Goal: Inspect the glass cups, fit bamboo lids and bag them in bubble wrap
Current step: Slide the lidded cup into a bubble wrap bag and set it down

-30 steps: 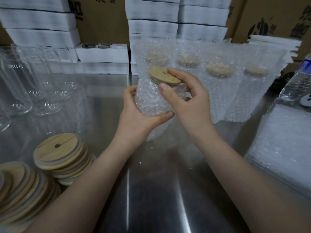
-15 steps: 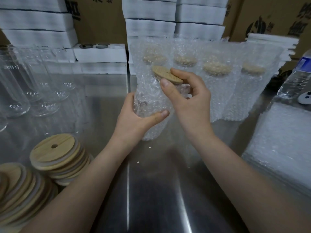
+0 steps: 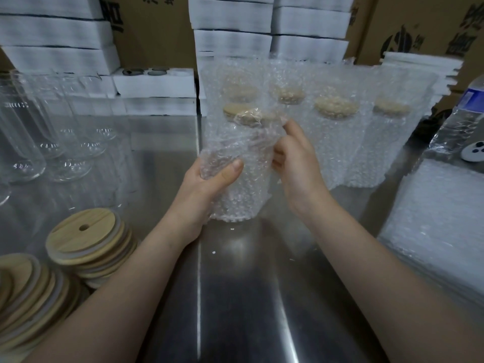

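The bubble wrap bag point(image 3: 230, 203) held a glass cup point(image 3: 251, 176) capped by a bamboo lid point(image 3: 242, 114), low over the worktop point(image 3: 235, 297). The left grip point(image 3: 207, 187) curled round the bag's lower half, and the right grip point(image 3: 298, 166) pinched its side film. Print on the carton point(image 3: 419, 30) was cropped and unreadable. A second earlier the right fingers had held the lid bare above the bag's mouth; film now covered it.

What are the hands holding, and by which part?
Both hold the bagged cup: the left hand grips its middle, the right hand grips the bag's upper side near the lid.
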`<act>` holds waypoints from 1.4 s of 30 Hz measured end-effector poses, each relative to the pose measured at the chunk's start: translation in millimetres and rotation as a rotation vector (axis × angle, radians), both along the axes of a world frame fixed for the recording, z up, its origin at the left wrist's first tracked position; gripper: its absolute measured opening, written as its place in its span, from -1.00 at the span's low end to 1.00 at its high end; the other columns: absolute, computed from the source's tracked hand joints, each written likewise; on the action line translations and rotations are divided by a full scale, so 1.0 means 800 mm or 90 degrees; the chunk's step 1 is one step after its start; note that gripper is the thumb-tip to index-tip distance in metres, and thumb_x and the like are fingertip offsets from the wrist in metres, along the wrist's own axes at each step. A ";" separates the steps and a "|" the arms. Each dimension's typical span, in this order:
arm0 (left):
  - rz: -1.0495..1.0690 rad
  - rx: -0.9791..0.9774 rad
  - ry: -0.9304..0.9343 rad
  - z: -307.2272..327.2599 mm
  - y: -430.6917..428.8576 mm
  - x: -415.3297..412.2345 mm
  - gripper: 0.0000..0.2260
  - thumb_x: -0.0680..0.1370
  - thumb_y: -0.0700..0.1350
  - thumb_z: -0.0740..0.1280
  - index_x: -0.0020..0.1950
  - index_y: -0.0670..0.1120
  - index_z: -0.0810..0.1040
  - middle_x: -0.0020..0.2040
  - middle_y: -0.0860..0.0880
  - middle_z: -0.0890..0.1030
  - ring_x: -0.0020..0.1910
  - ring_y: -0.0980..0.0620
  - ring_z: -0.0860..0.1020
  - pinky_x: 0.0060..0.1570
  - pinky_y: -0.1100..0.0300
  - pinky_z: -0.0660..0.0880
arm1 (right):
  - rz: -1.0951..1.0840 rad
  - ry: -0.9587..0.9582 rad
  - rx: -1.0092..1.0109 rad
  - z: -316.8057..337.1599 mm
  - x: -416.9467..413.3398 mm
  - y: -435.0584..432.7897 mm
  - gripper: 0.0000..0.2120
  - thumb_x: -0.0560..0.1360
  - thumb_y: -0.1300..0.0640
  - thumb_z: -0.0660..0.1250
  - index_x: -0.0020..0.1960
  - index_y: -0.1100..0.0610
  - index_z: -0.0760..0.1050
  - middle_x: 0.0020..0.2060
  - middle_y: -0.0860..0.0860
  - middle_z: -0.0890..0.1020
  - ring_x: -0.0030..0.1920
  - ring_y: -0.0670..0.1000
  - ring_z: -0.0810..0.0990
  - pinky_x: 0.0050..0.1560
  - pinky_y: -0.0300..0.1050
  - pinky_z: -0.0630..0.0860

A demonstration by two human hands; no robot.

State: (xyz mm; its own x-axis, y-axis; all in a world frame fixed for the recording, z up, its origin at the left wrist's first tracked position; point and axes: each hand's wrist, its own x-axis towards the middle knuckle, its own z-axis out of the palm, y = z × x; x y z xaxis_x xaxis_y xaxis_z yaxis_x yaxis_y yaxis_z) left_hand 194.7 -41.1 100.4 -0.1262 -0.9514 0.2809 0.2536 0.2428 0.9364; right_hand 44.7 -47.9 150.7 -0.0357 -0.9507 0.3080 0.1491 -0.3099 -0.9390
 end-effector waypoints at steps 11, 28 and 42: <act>0.038 -0.092 0.122 0.012 -0.002 0.003 -0.50 0.41 0.09 0.53 0.25 -0.13 0.58 0.20 -0.20 0.63 0.22 -0.24 0.59 0.22 -0.15 0.51 | -0.082 -0.053 -0.056 0.008 -0.002 0.004 -0.67 0.56 0.35 0.33 0.32 0.28 0.50 -0.04 0.17 0.67 -0.09 0.03 0.64 -0.07 -0.03 0.58; 0.164 -0.159 0.229 0.052 0.012 0.000 -0.74 0.55 -0.30 0.33 -0.26 -0.08 0.72 -0.27 0.05 0.70 -0.22 0.14 0.66 -0.21 0.31 0.55 | -0.008 -0.052 -0.101 0.006 -0.011 -0.002 -0.91 0.54 0.25 0.37 0.00 0.17 0.64 -0.31 -0.11 0.66 -0.39 -0.15 0.49 -0.33 -0.27 0.43; 0.246 -0.100 0.239 0.072 0.019 0.007 -0.71 0.60 0.15 0.28 -0.06 -0.04 0.63 -0.23 0.09 0.66 -0.21 0.14 0.63 -0.16 0.25 0.55 | -0.035 -0.053 -0.126 0.007 -0.007 0.001 -0.87 0.54 0.31 0.35 -0.05 0.13 0.62 -0.35 -0.11 0.63 -0.42 -0.14 0.48 -0.40 -0.27 0.42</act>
State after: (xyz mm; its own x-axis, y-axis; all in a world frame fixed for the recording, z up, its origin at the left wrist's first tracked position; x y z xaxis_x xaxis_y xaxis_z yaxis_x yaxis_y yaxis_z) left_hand 200.3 -25.6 158.3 0.3589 -0.8519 0.3814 0.4282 0.5134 0.7437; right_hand 38.8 -47.0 156.3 -0.1188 -0.8680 0.4821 0.2023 -0.4966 -0.8441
